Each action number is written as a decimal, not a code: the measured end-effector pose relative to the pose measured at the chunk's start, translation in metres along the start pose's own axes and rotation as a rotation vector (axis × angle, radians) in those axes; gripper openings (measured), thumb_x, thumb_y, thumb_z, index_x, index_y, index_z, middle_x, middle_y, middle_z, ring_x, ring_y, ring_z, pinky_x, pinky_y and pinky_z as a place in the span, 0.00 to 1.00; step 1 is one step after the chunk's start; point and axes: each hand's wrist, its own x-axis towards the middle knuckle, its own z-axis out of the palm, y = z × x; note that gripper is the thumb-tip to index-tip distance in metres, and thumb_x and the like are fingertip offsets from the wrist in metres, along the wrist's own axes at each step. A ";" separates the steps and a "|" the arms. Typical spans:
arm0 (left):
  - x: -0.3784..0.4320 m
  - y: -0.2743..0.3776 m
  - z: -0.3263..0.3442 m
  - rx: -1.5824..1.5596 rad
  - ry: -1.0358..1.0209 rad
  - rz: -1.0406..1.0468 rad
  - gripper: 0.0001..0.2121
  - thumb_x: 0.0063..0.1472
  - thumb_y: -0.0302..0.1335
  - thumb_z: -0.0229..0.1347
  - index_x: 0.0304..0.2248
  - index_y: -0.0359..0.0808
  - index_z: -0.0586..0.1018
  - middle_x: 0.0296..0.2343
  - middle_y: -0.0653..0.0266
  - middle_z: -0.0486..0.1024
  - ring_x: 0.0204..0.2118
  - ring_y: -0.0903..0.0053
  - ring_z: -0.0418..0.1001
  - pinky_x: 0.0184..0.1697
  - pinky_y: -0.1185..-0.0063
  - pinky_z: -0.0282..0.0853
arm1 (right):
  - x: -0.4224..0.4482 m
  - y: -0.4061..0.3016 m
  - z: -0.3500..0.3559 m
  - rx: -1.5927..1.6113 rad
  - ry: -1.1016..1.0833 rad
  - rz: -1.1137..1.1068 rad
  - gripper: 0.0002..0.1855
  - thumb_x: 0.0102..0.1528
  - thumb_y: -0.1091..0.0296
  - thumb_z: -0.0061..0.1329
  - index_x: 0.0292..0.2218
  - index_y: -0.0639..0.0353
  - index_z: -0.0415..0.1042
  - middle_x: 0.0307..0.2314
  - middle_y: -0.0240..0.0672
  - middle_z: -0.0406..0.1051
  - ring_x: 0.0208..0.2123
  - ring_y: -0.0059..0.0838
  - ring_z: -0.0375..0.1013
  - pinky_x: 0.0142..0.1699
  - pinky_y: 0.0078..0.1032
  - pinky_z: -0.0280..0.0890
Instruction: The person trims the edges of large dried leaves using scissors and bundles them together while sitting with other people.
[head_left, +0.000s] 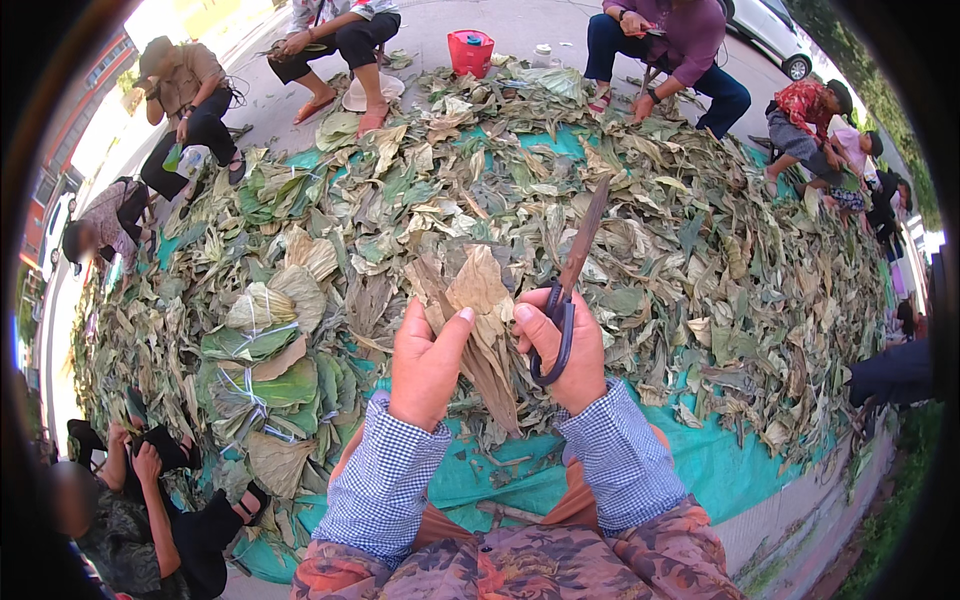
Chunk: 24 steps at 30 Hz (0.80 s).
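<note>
Between finger and thumb, my left hand (429, 364) grips a dry, folded brown leaf (480, 281) whose creased tail hangs down between my wrists. My right hand (566, 349) holds a pair of scissors (581, 247) with dark-coated handles. The rusty blades look closed and point up and away from me. My right thumb and fingertips are close beside the leaf's right edge; whether they touch it I cannot tell. Beneath both hands spreads a wide heap of dry leaves (660, 300), grey-green to tan.
Tied leaf bundles (259, 390) lie to my left. Green sheeting (502, 465) shows under the heap. A red bucket (471, 54) and a pale jar (541, 55) stand at the far edge. Several people sit around, including one person (142, 517) at lower left and another (667, 60) across.
</note>
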 end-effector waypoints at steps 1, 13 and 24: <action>0.000 0.000 0.000 0.000 -0.001 0.000 0.14 0.60 0.21 0.49 0.46 0.31 0.66 0.39 0.64 0.73 0.39 0.82 0.71 0.42 0.82 0.68 | 0.000 -0.001 -0.001 0.019 0.013 -0.015 0.14 0.52 0.68 0.55 0.37 0.63 0.66 0.25 0.28 0.70 0.24 0.15 0.68 0.27 0.14 0.65; -0.004 -0.001 -0.017 0.014 -0.126 -0.047 0.16 0.61 0.21 0.47 0.49 0.30 0.65 0.41 0.63 0.72 0.41 0.81 0.71 0.43 0.81 0.68 | 0.005 0.009 0.015 -0.093 -0.014 -0.014 0.11 0.53 0.70 0.52 0.36 0.62 0.65 0.22 0.25 0.68 0.20 0.12 0.65 0.24 0.12 0.61; 0.001 -0.025 -0.014 0.119 -0.223 0.070 0.19 0.62 0.27 0.48 0.51 0.30 0.64 0.42 0.61 0.70 0.45 0.78 0.67 0.50 0.79 0.62 | -0.012 -0.003 0.013 -0.101 -0.005 -0.104 0.17 0.54 0.56 0.50 0.36 0.60 0.63 0.24 0.25 0.64 0.21 0.15 0.62 0.24 0.14 0.58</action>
